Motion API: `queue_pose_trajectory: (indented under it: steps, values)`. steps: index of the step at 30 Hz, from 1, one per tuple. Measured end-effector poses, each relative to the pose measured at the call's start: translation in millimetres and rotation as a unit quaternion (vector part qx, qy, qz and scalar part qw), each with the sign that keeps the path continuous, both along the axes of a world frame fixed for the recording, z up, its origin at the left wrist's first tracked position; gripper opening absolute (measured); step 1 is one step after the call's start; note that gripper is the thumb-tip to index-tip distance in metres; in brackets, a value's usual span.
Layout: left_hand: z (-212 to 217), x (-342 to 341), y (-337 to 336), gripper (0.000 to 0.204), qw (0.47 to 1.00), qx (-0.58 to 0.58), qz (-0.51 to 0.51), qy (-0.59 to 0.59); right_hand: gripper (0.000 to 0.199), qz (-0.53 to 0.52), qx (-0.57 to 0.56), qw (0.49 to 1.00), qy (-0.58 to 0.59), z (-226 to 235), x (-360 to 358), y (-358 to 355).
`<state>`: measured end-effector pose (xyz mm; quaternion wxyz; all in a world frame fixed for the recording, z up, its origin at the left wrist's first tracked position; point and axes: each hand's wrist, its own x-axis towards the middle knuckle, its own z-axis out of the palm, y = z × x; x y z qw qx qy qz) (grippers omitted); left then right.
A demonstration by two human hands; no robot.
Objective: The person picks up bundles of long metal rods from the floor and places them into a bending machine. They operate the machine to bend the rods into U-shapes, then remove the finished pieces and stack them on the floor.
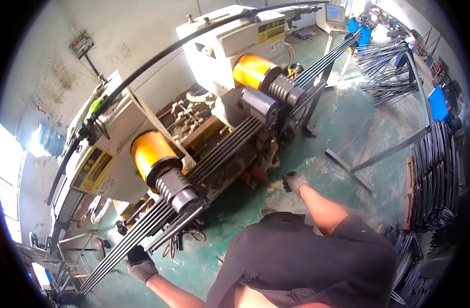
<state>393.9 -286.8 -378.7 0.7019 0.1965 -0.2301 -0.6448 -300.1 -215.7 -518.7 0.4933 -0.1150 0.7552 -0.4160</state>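
Nearest the camera, the person's one dark shirt (301, 259) is filling the bottom of the head view, with two forearms reaching out from it, well apart. The left hand (141, 267), in a grey glove with black fingers, is resting beside the lower run of a bundle of long dark rods (123, 247), close to the end of one thicker bar (174, 228); I cannot tell whether its fingers are closing on either. The right hand (294, 183), gloved alike, is hanging over the green floor (229, 231) with its fingers curling inward, well apart from the rods; I cannot tell how tightly they are closing, and nothing is showing in them. The rods, at least four, are running diagonally from lower left to upper right, passing under two dark ribbed rollers (174, 189), with one dark block (259, 105) sitting between these. Two orange cylinders (154, 150) are standing out from two pale machine housings (124, 120), each housing bearing a yellow label (92, 167). One black hose (160, 54) is arching across both. At far right, several piles of dark rods (435, 174), too tangled for counting, are lying around one angled metal frame (394, 149).
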Motion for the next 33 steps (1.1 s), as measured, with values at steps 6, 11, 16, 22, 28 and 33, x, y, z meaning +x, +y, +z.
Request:
queue_pose_trajectory:
  steps: [6, 11, 16, 22, 28, 33]
  values:
    - [64.7, -38.6, -10.2, 0.056, 0.932, 0.170, 0.280, -0.157, 0.033, -0.010, -0.050, 0.997, 0.060, 36.5, -46.0, -14.0]
    - [74.2, -37.6, -28.7, 0.041, 0.927, 0.216, 0.292, -0.090, 0.032, -0.131, -0.127, 0.963, 0.196, 97.7, -105.2, -25.1]
    - [116.8, -2.7, -55.3, 0.047, 0.900, 0.131, 0.294, -0.294, 0.023, -0.191, -0.288, 0.920, 0.186, 183.7, -170.5, -58.4]
    - [214.6, -37.6, -64.3, 0.040, 0.881, 0.093, 0.297, -0.357, 0.041, -0.152, -0.339, 0.811, 0.451, 341.5, -188.7, -109.3]
    - [276.8, -56.3, -89.9, 0.043, 0.794, 0.016, 0.311, -0.522, 0.058, -0.193, -0.232, 0.700, 0.647, 453.2, -244.6, -179.2]
    - [362.8, -129.5, -82.8, 0.048, 0.759, -0.027, 0.366, -0.537, 0.055, -0.310, -0.091, 0.702, 0.635, 525.0, -249.4, -228.0]
